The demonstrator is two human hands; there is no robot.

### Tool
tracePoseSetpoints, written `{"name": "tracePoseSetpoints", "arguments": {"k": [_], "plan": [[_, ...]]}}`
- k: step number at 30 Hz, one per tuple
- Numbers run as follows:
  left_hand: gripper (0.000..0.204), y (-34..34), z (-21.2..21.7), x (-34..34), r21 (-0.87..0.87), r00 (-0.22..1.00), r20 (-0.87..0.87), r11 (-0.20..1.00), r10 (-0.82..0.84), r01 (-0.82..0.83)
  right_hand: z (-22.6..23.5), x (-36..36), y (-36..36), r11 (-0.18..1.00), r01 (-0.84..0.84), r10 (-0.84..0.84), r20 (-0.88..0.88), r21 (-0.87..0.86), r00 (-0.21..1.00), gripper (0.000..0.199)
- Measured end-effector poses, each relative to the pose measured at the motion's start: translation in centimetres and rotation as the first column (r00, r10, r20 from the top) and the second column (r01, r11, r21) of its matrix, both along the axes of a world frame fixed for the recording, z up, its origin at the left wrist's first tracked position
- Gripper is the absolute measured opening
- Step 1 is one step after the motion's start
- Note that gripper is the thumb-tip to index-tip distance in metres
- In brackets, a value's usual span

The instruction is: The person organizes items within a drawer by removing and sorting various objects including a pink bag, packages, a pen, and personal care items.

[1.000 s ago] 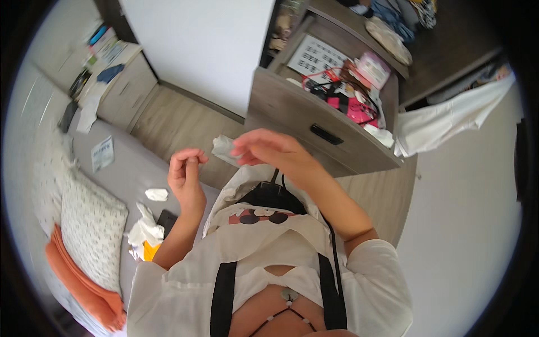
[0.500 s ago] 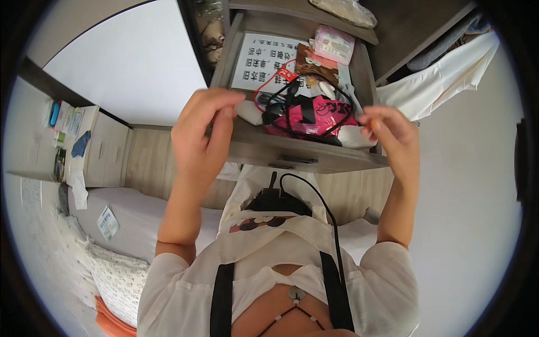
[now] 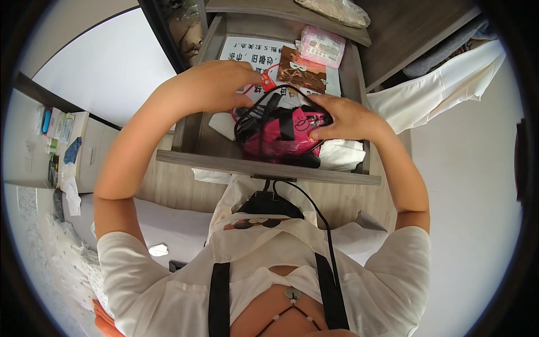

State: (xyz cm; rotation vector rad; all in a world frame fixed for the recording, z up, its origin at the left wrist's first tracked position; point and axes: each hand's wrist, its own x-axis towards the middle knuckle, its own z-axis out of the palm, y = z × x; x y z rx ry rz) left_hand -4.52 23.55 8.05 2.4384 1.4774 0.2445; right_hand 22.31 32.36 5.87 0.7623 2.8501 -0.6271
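Observation:
A bright pink and black packet (image 3: 286,133) lies near the front of the open drawer (image 3: 269,167), with a looped black cable (image 3: 236,124) around and across it. My right hand (image 3: 353,119) is at its right end, thumb on the pink side and fingers over the far edge, closed round that end. Above the left part of the drawer, my left hand (image 3: 216,87) has its fingers bent and its thumb apart, with nothing visible in it. Its fingertips are close to a red tag (image 3: 268,81) on a red cord and to the cable.
Farther back in the drawer lie a printed white sheet (image 3: 244,48), a brown packet (image 3: 302,70) and a pink-white pack (image 3: 323,46). White cloth (image 3: 342,154) sits at the front right corner. A white garment (image 3: 438,84) hangs to the right. My black strap cord (image 3: 320,210) hangs below.
Both hands have moved inward over the drawer, the right one onto the pink packet. The drawer front appears nearer to me, and the packet and cable sit lower left in view.

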Motion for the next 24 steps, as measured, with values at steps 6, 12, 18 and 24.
{"name": "tracePoseSetpoints", "arguments": {"k": [6, 12, 18, 24], "plan": [[0.056, 2.7, -3.9, 0.5, -0.203, 0.960, 0.246, 0.961, -0.135, 0.187, 0.9, 0.4, -1.1, 0.988, -0.077, 0.051, -0.184, -0.137, 0.982, 0.063], [0.058, 1.9, -1.5, 1.2, -0.452, 0.915, 0.387, 0.843, -0.110, 0.293, 1.7, 0.9, -1.4, 0.874, -0.176, 0.077, -0.230, -0.454, 0.970, 0.050], [0.029, -0.4, 0.5, -0.9, -0.451, 0.790, 0.584, 0.735, -0.185, 0.506, -0.8, -0.5, 6.3, 0.890, 0.132, -0.224, -0.166, -0.436, 0.960, 0.036], [0.024, -3.0, 0.7, -1.5, -0.472, 0.754, 0.641, 0.702, -0.142, 0.534, -2.9, -4.2, 4.8, 0.985, 0.078, -0.084, 0.032, 0.157, 0.996, 0.032]]}}
